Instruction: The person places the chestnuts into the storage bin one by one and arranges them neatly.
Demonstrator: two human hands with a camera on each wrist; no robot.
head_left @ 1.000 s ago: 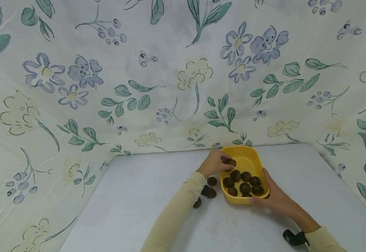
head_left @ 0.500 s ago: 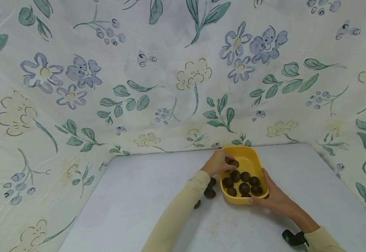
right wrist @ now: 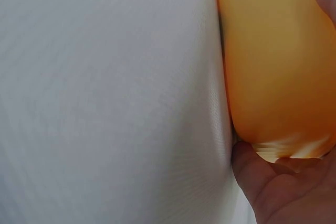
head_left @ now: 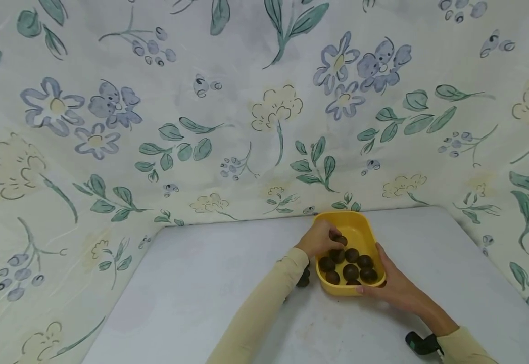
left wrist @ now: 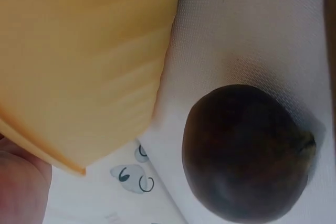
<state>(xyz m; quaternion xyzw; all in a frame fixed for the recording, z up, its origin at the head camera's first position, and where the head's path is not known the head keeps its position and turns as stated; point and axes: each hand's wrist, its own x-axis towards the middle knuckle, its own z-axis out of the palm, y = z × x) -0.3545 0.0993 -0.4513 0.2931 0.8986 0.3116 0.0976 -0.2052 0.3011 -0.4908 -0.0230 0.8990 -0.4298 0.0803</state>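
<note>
My left hand point(head_left: 320, 238) reaches over the left rim of a yellow plastic box point(head_left: 363, 222) and pinches a dark brown round fruit point(head_left: 340, 240) inside it. Several more such fruits point(head_left: 350, 272) lie in the near half of the box. At the near right corner my right hand point(head_left: 396, 283) grips the box, thumb at the near rim and fingers along the right side. The right wrist view shows its thumb point(right wrist: 252, 169) low against the box wall point(right wrist: 278, 61). In the left wrist view, a loose fruit point(left wrist: 244, 156) with a stubby tip rests beside the box.
A few loose fruits point(head_left: 303, 279) sit left of the box, partly hidden by the left sleeve point(head_left: 264, 303). The white table point(head_left: 191, 283) ends at a floral sheet point(head_left: 246, 126) just behind the box. A black wrist device point(head_left: 421, 344) is on the right wrist.
My left hand has moved slightly right and nearer with the fruit, toward the others in the box. Its sleeve now covers more of the loose fruits. My right hand keeps its grip.
</note>
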